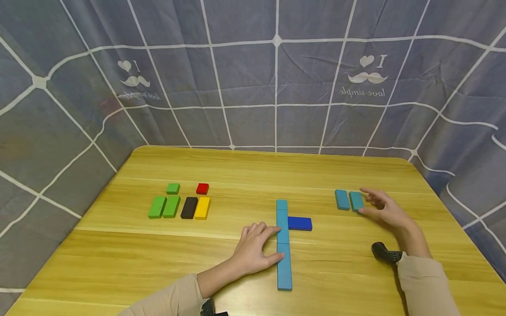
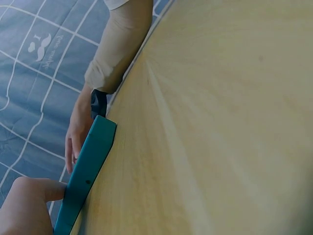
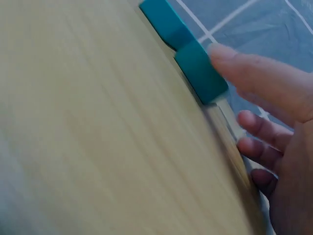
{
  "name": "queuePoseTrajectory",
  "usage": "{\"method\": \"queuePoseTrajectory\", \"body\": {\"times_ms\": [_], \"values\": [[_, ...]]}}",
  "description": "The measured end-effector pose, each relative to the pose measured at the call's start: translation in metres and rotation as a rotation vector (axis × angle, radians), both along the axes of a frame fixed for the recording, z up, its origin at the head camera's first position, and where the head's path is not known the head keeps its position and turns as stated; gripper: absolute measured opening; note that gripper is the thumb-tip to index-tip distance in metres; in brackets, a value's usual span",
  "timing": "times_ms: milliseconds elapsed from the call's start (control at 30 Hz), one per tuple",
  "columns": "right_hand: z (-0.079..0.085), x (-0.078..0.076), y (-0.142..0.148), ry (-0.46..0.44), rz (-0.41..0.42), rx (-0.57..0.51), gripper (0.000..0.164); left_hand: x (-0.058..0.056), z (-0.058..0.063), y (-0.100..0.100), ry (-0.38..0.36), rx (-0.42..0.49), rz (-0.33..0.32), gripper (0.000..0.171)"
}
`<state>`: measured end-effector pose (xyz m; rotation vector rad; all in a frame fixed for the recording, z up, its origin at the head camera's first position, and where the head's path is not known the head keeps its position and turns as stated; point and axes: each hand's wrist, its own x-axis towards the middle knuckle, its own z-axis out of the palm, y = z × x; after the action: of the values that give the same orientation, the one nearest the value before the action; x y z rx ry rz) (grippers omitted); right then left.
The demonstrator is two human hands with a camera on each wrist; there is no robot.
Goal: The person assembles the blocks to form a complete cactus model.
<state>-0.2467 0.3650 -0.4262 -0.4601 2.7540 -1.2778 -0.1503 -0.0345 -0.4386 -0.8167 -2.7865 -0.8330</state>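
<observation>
A column of light blue blocks (image 1: 284,272) lies end to end in front of me, a short piece at its far end. A dark blue block (image 1: 300,224) extends sideways from its right side. My left hand (image 1: 253,250) rests index finger and thumb on the column, the fingers spread. To the right, two light blue blocks (image 1: 342,200) lie side by side. My right hand (image 1: 385,210) is at the right one (image 3: 201,73), thumb at its near end and index finger by its far end. Its other fingers bend loosely, away from the block.
On the left of the wooden table (image 1: 118,259) are several green blocks (image 1: 171,206), a black block (image 1: 189,208), a yellow block (image 1: 203,208) and a small red block (image 1: 202,188). A grey checked curtain (image 1: 245,79) hangs behind the table and along its sides.
</observation>
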Motion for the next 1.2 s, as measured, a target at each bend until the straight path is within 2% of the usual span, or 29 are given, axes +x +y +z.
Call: {"method": "queuePoseTrajectory", "body": {"times_ms": [267,600,700,933,1200], "values": [[0.0,0.002,0.004,-0.055,0.04,-0.01,0.064,0.0,0.0,0.0,-0.004,-0.003,0.002,0.056],[0.0,0.001,0.004,-0.086,0.03,-0.012,0.063,0.001,0.001,0.0,-0.003,0.001,0.003,0.055],[-0.002,0.001,0.003,-0.048,0.016,-0.031,0.061,0.001,0.001,0.0,-0.003,0.0,0.002,0.055],[-0.006,0.001,0.001,0.089,-0.053,-0.202,0.052,0.0,0.001,0.0,-0.007,-0.002,0.0,0.055],[0.01,-0.001,-0.026,0.148,-0.062,-0.192,0.059,0.0,0.001,0.0,-0.003,-0.007,-0.001,0.056]]}}
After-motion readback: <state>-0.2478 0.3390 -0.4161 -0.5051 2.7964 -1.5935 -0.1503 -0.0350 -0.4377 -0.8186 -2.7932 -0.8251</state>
